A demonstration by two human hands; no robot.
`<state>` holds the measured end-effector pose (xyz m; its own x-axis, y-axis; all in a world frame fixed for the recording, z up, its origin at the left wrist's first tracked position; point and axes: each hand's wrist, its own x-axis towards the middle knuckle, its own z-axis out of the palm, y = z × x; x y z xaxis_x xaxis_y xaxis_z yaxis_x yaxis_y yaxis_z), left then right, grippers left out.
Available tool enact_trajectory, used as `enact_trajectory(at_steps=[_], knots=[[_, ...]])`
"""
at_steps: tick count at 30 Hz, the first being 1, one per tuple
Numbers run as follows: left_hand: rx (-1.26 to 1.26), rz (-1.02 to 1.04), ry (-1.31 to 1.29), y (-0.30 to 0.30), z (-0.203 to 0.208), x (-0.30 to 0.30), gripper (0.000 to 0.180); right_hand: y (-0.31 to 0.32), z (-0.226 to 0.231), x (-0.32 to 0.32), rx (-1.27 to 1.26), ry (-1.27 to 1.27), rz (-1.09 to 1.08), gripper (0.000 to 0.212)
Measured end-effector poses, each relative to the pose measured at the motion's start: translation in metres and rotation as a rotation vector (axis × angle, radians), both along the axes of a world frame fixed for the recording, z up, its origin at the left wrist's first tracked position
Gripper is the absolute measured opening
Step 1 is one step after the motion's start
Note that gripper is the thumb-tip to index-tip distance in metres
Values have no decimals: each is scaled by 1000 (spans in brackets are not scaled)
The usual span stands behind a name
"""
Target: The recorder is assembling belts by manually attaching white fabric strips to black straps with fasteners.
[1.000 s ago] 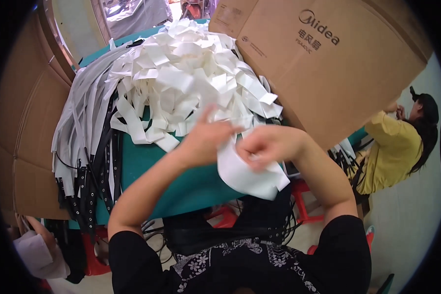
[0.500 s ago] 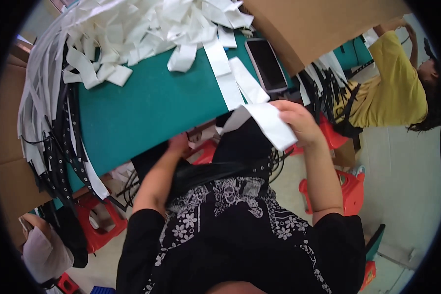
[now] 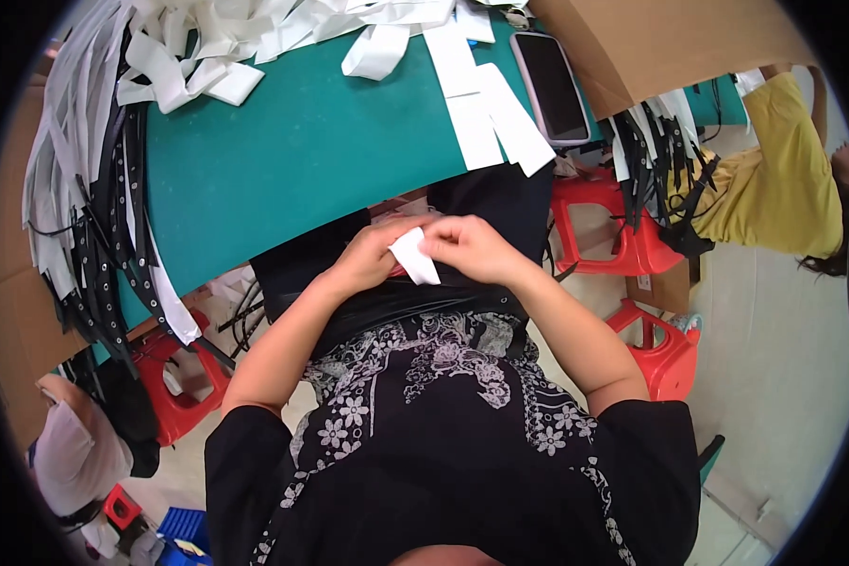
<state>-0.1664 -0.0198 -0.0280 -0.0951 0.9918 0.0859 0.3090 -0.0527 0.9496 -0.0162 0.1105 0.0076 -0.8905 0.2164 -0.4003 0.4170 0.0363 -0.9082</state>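
My hands meet over my lap, just off the near edge of the green table point(image 3: 283, 170). Between them is a white strip point(image 3: 415, 257), only a short folded part of which shows. My right hand point(image 3: 472, 247) pinches its right side with thumb and fingers. My left hand point(image 3: 373, 255) is closed around the other side, its fingertips partly hidden. Black material point(image 3: 387, 311) lies across my lap beneath both hands. Two loose white strips point(image 3: 514, 123) lie at the table's near right edge, and a heap of white strips point(image 3: 245, 28) covers the far side.
Black eyelet straps with white strips point(image 3: 108, 255) hang over the table's left end. A phone point(image 3: 549, 90) lies beside a cardboard box point(image 3: 670, 47) at right. Red stools point(image 3: 604, 217) stand below. A person in yellow point(image 3: 764, 179) sits at right, another point(image 3: 75, 443) at lower left.
My right hand has brought the white strip from the table's right edge down to my lap. My left hand has come out from below the table edge to meet it. The view has shifted.
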Motion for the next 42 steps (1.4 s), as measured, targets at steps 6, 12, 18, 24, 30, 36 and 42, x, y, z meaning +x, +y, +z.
enact_trajectory(at_steps=[6, 12, 18, 24, 30, 36, 42], knots=[[-316, 104, -330, -30, 11, -29, 28, -8, 9, 44, 691, 43, 502, 18], [-320, -194, -76, -13, 48, 9, 20, -10, 25, 44, 801, 81, 195, 9], [-530, -331, 99, -9, 47, -18, 29, 76, 81, 103, 914, -470, -146, 20], [-675, -462, 7, -13, 37, -44, 20, 142, 75, 266, 1201, -1346, 203, 25], [-510, -366, 39, 17, 16, -17, 24, -4, -17, 89, 950, -23, 312, 33], [-661, -128, -3, 8, -16, -19, 33, -17, -45, 99, 864, 116, -24, 28], [-572, -61, -130, 26, -2, -5, 46, -17, -55, 108, 721, 229, -426, 55]])
